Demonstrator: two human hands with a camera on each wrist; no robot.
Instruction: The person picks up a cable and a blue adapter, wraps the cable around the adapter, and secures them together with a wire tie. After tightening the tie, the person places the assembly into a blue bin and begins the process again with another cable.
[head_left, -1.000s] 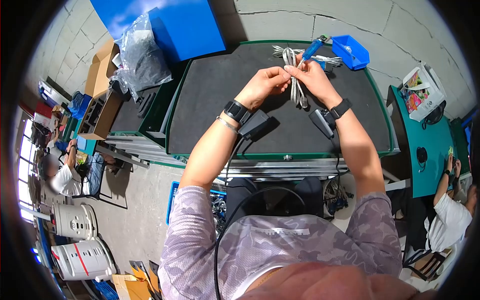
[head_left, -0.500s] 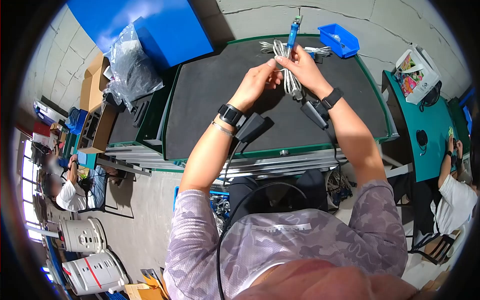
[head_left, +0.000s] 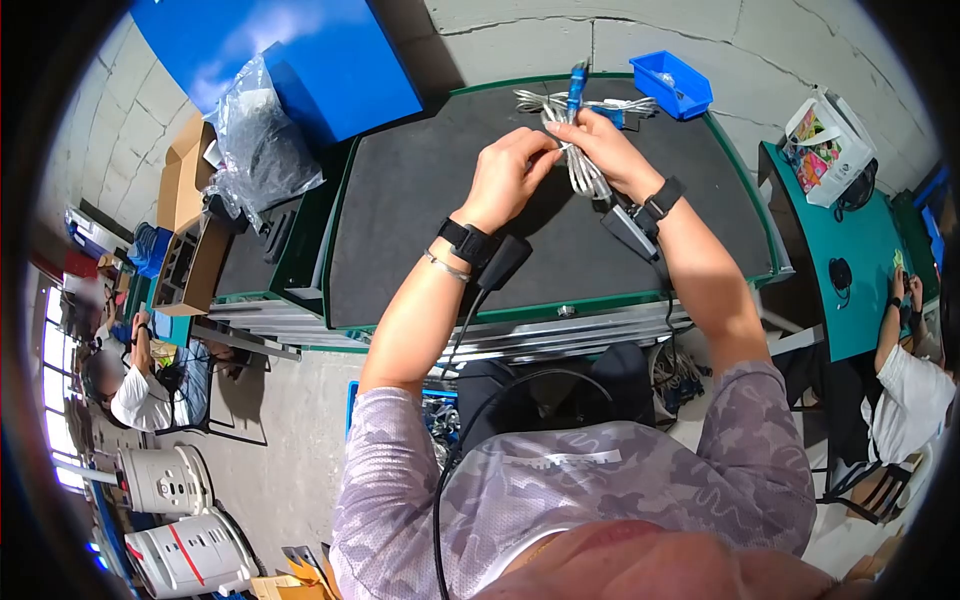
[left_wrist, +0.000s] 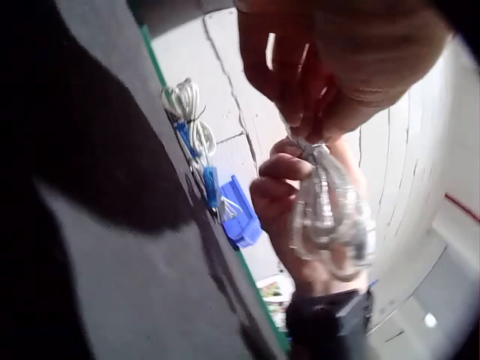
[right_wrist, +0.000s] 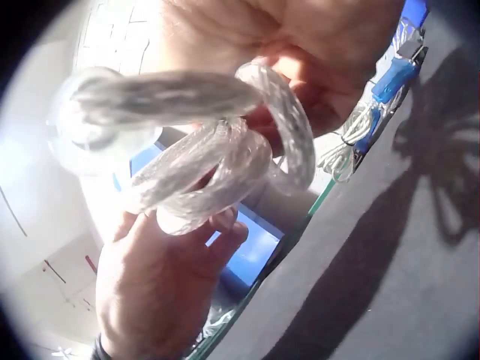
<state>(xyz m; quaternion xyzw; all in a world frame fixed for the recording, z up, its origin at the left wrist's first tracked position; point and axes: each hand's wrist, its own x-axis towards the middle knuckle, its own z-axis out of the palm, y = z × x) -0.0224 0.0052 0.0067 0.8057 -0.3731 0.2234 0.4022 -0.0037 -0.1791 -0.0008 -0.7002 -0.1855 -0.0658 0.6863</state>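
Observation:
A clear-jacketed silver cable (head_left: pixel 585 178), wound into a long bundle, is held above the bench by my right hand (head_left: pixel 612 155), whose thumb and fingers grip its middle. The bundle's loops (left_wrist: pixel 330 217) hang below the grip in the left wrist view. A blue connector (head_left: pixel 577 88) sticks up past the right fingers. My left hand (head_left: pixel 503 175) meets the bundle from the left, its fingertips pinching a thin tie (left_wrist: pixel 285 120) at the bundle's waist. Those fingers partly cover the tie.
On the dark bench mat (head_left: pixel 430 220), behind the hands, lie other coiled cables (head_left: pixel 540 101) with blue connectors. A blue bin (head_left: pixel 672 85) stands at the back right corner. To the left are a plastic bag (head_left: pixel 265 145) and an open cardboard box (head_left: pixel 187 215).
The left hand's fingers have drawn in and closed at the bundle's middle. The bundle and right hand have shifted slightly left in view, and the blue connector has swung more upright.

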